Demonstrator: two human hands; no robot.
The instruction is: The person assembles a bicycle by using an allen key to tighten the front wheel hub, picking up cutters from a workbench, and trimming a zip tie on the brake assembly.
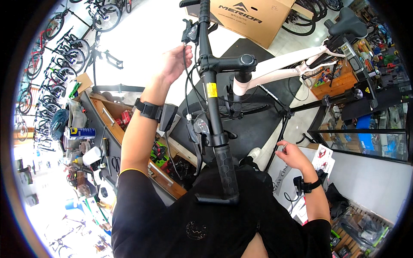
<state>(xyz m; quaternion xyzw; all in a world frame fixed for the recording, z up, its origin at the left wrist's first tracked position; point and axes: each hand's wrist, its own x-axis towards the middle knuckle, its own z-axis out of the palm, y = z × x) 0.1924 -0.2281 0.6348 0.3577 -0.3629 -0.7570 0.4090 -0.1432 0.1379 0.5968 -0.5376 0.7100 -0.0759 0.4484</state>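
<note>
Under the far brake lever and shifter (190,32), my left hand (173,65) pinches a thin black cable (185,58) where it meets the lever. The black handlebar (210,92) runs away from my body, joined by a stem (228,64) to a white bicycle frame (279,66). Nearer me sit the second brake lever and shifter (199,127) and a black rubber grip (226,172). My right hand (294,155) is off the bike at the right, its fingers curled together. Whatever lies between those fingertips is too small to make out.
A black repair stand (316,104) supports the bike over a dark mat (249,135). At left, a workbench (103,137) has open drawers, a blue spray can (80,133) and tools. A large cardboard box (247,17) stands ahead; a glass display case (365,133) is at right.
</note>
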